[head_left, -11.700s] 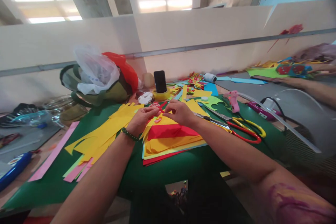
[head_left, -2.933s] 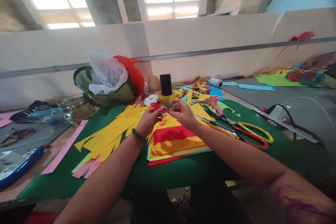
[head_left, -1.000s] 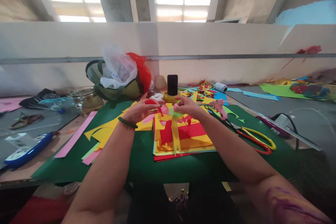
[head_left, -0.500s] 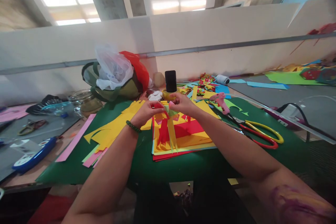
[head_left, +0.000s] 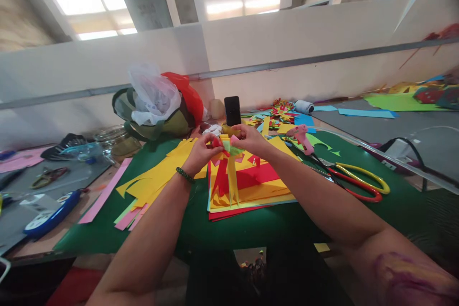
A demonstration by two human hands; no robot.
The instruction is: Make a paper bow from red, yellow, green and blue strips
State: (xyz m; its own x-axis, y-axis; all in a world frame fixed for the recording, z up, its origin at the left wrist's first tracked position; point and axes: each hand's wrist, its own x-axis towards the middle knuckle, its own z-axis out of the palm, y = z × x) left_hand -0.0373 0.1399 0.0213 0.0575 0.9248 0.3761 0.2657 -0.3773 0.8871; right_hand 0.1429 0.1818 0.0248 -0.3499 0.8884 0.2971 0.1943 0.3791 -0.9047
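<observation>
In front of me my left hand [head_left: 201, 154], with a green bead bracelet at the wrist, pinches a red paper strip [head_left: 217, 142] that looks curled up at the fingertips. My right hand [head_left: 253, 140] is closed on a pink paper strip [head_left: 234, 139]. Between the fingers are pale green [head_left: 226, 145] and yellow bits of paper; how they are joined is too small to tell. Below hang or lie long yellow strips [head_left: 232, 179], over a stack of coloured paper sheets [head_left: 265, 190] with red pieces on top.
Yellow paper pieces [head_left: 154, 175] lie left on the green mat [head_left: 201, 229]. To the right are large scissors [head_left: 362, 179] and a pink glue gun [head_left: 303, 138]. A phone [head_left: 233, 111] stands upright behind, beside paper flowers [head_left: 282, 111]. A bag [head_left: 168, 122] sits back left.
The red strip at my left fingertips stretched down and is now bunched closer to the fingers. My left fingers have bent in slightly; the right hand keeps its place.
</observation>
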